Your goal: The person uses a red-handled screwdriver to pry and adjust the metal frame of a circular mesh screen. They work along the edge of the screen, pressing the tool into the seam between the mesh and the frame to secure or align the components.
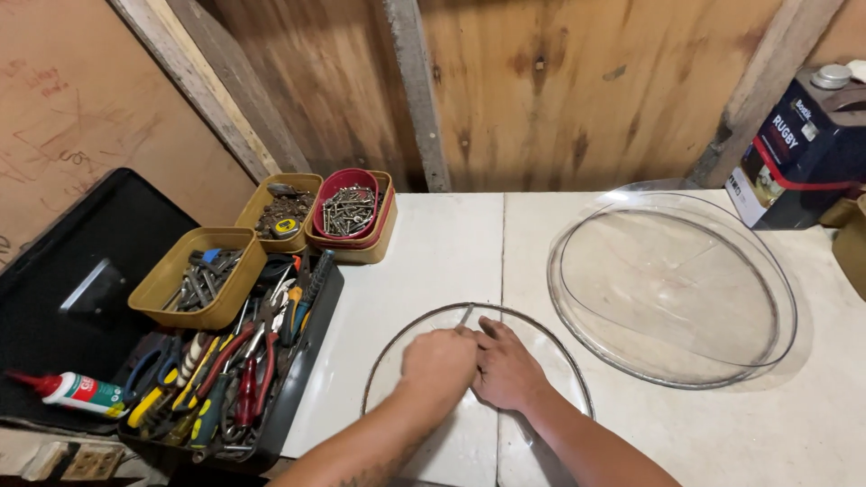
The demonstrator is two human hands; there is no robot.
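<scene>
My left hand (438,362) and my right hand (507,365) meet over the middle of a round clear glass disc (552,343) with a dark rim, lying flat on the white worktop (433,243). The left hand is closed around a thin grey metal tool (465,316) whose tip pokes out toward the disc's far rim. The right hand rests beside it with fingers bent, thumb near the tool. What lies under the hands is hidden.
A large clear shallow dish (672,284) lies at the right. An open black toolbox (216,379) with pliers and screwdrivers sits left, beside yellow trays (194,280) and a red tub of screws (347,206). A glue bottle (77,392) and a dark can (798,149) stand nearby.
</scene>
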